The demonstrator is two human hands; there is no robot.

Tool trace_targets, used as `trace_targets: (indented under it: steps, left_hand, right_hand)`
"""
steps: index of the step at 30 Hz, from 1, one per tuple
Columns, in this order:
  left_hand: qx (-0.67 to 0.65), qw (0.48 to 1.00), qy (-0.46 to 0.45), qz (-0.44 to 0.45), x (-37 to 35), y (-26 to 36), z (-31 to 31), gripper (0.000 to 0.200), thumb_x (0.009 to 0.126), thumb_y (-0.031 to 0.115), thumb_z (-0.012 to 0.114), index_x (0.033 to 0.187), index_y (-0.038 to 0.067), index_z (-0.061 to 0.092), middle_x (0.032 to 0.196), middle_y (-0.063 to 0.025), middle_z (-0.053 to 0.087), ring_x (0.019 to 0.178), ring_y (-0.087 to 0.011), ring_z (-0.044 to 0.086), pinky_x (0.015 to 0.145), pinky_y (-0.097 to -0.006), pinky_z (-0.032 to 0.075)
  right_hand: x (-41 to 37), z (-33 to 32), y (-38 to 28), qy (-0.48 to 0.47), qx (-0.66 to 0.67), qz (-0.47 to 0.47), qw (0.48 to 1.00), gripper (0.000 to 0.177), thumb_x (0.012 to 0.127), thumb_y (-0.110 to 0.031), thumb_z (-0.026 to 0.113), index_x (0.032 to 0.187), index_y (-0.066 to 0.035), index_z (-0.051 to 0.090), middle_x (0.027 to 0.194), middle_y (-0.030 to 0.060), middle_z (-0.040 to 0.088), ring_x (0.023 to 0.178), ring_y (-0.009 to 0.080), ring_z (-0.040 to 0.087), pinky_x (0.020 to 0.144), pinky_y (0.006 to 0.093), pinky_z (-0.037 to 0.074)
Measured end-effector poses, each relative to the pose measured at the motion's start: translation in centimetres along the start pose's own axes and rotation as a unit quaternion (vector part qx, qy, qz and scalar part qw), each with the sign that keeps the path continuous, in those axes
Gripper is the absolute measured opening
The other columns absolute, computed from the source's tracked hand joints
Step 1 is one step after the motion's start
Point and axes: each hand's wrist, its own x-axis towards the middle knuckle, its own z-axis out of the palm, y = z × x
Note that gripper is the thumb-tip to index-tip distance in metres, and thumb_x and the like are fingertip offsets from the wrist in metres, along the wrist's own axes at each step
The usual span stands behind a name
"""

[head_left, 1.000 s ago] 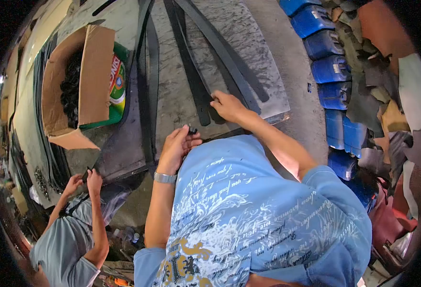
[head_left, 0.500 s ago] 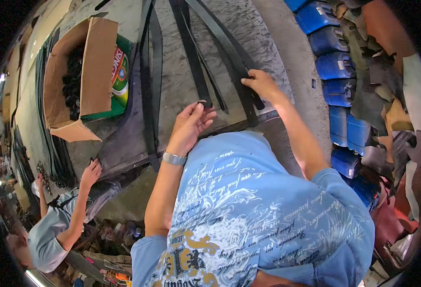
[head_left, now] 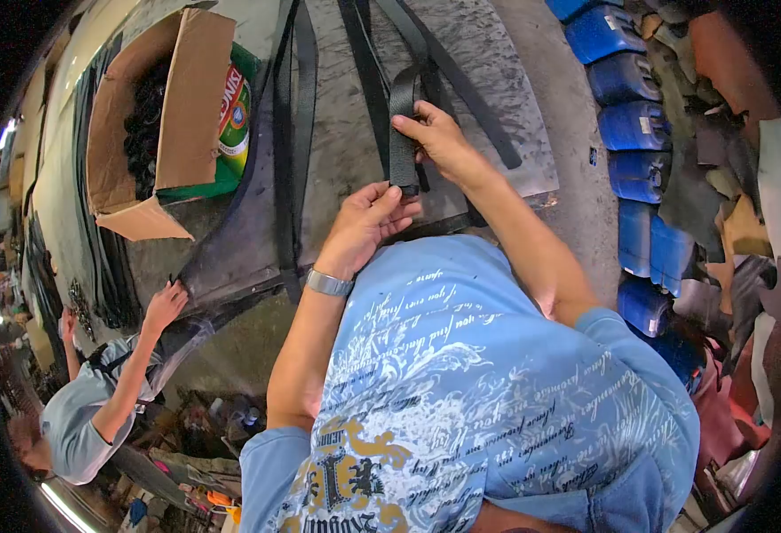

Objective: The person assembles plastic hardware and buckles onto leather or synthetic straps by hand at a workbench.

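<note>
A flat black strap with a grainy, leather-like face (head_left: 403, 133) sits front and centre, its near end raised between both hands just over the edge of the work surface, the rest running away up the table. The left hand (head_left: 374, 218) has that end — thumb on top, index finger beneath, pinching it at the very tip, the other fingers loosely curled. A small dark bit shows at the tip; whether it is a separate piece, I can't tell. Above it, the right hand (head_left: 435, 142) pinches the strap's edge, thumb laid across the face and fingers bent behind, their tips partly hidden. Two grips apart like this probably hold the end flat and steady, facing the wearer.

Around it, more long black straps (head_left: 306, 115) lie lengthwise over the dark, scuffed grey table (head_left: 341, 133), presumably so their ends come within reach. To the left stands an open brown cardboard box (head_left: 197, 98) of small black pieces (head_left: 146, 133), flaps out — handy for dipping into, it seems — beside a green printed carton (head_left: 233, 133). Farther left, a co-worker's hand (head_left: 166, 306) is at the table edge. Out right, blue plastic canisters (head_left: 634, 169) line up beside heaped leather-like scraps (head_left: 692, 195).
</note>
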Motion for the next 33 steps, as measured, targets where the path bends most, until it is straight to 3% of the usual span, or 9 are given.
trace_targets:
  steps: [6,9,13,18,21,22,24,30,33]
  left_hand:
    - [-0.009,1.000,0.000,-0.005,-0.2,-0.3,-1.0,0.034,0.097,0.024,0.059,0.120,0.000,0.053,0.108,-0.0117,0.066,0.097,-0.0182,0.066,0.080,-0.0282,0.054]
    - [-0.018,1.000,0.007,0.000,0.0,-0.1,-0.6,0.033,0.097,0.024,0.059,0.120,0.001,0.053,0.109,-0.0119,0.066,0.096,-0.0182,0.067,0.079,-0.0280,0.055]
    - [-0.003,0.999,0.033,-0.001,0.7,0.4,-0.1,0.033,0.097,0.028,0.058,0.118,0.003,0.054,0.104,-0.0102,0.067,0.093,-0.0185,0.068,0.074,-0.0275,0.056]
    - [0.088,0.991,0.099,0.008,3.1,1.2,0.4,0.037,0.096,0.034,0.058,0.116,0.003,0.058,0.095,-0.0042,0.067,0.087,-0.0130,0.066,0.070,-0.0249,0.052]
    - [0.173,0.976,0.113,0.074,4.2,0.8,0.3,0.034,0.096,0.035,0.059,0.110,0.004,0.062,0.086,0.0013,0.063,0.067,-0.0056,0.058,0.059,-0.0193,0.043]
    - [0.172,0.975,0.115,0.082,4.7,0.9,0.1,0.035,0.096,0.034,0.059,0.111,0.003,0.062,0.087,0.0017,0.063,0.067,-0.0053,0.056,0.060,-0.0192,0.043]
    - [0.170,0.973,0.118,0.098,5.5,1.0,-0.1,0.036,0.095,0.033,0.060,0.113,0.001,0.062,0.088,0.0026,0.062,0.067,-0.0048,0.052,0.061,-0.0191,0.042]
    - [0.078,0.988,0.012,0.131,5.1,2.4,0.9,0.033,0.091,0.007,0.063,0.120,-0.007,0.055,0.105,-0.0088,0.067,0.090,-0.0133,0.064,0.083,-0.0245,0.050]
    - [0.078,0.991,0.006,0.104,5.1,2.4,0.5,0.035,0.090,0.003,0.062,0.123,-0.006,0.052,0.111,-0.0129,0.067,0.101,-0.0171,0.064,0.092,-0.0299,0.049]
  right_hand:
    - [-0.8,0.6,-1.4,0.032,-0.018,0.000,0.999,0.023,0.090,-0.028,0.066,0.100,-0.008,0.059,0.079,-0.0013,0.058,0.060,0.0049,0.052,0.045,0.0199,0.041]
    - [-0.6,0.4,-0.6,0.007,-0.046,0.015,0.999,0.024,0.089,-0.025,0.067,0.105,-0.008,0.060,0.083,0.0012,0.063,0.066,0.0106,0.057,0.049,0.0249,0.043]
    - [-1.4,0.9,-1.0,-0.009,-0.064,0.038,0.997,0.025,0.088,-0.024,0.067,0.104,-0.006,0.060,0.083,0.0031,0.063,0.067,0.0109,0.057,0.048,0.0255,0.043]
    - [-0.8,-0.1,-0.3,-0.017,-0.009,0.051,0.999,0.027,0.092,-0.033,0.063,0.091,-0.005,0.062,0.081,0.0020,0.063,0.069,0.0111,0.057,0.063,0.0294,0.047]
    - [-0.6,-1.1,-0.5,-0.058,0.017,0.089,0.994,0.031,0.094,-0.040,0.059,0.098,-0.010,0.061,0.090,-0.0002,0.063,0.083,0.0106,0.059,0.075,0.0303,0.046]
    - [-0.4,-1.1,-0.2,-0.068,-0.015,0.105,0.992,0.035,0.094,-0.043,0.056,0.103,-0.010,0.062,0.095,0.0005,0.064,0.089,0.0121,0.059,0.081,0.0329,0.046]
    - [-0.7,-1.0,0.4,-0.074,-0.012,0.103,0.992,0.037,0.095,-0.045,0.055,0.105,-0.010,0.063,0.096,0.0006,0.064,0.090,0.0121,0.059,0.080,0.0319,0.046]
    - [-1.3,-0.8,-0.8,-0.106,0.023,0.090,0.990,0.051,0.095,-0.051,0.050,0.118,-0.007,0.063,0.104,0.0030,0.066,0.090,0.0125,0.059,0.076,0.0278,0.044]
    - [-0.8,-1.3,-0.2,-0.123,0.049,0.107,0.985,0.055,0.095,-0.052,0.048,0.120,-0.006,0.062,0.105,0.0041,0.066,0.089,0.0129,0.059,0.074,0.0272,0.045]
